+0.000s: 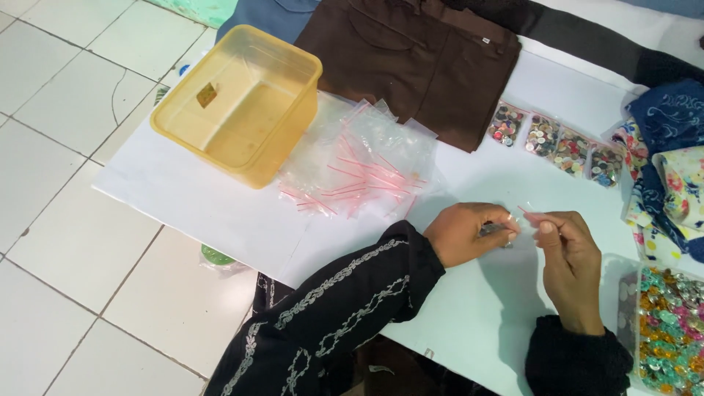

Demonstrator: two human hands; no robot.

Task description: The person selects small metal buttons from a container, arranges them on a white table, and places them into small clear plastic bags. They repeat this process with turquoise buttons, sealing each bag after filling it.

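My left hand (469,231) and my right hand (568,253) meet over the white sheet (220,213), both pinching one small clear zip bag (517,218) with a red seal strip. A few dark buttons show inside the bag by my left fingers. A heap of empty clear zip bags (359,161) with red strips lies just beyond my left hand. Several filled bags of mixed buttons (554,143) lie in a row beyond my right hand. A clear box of colourful buttons (667,323) stands beside my right wrist.
An empty yellow plastic tub (238,103) stands at the far left of the sheet. Folded brown cloth (418,59) lies at the back, blue and floral fabric (671,161) at the right. White floor tiles (66,220) spread to the left.
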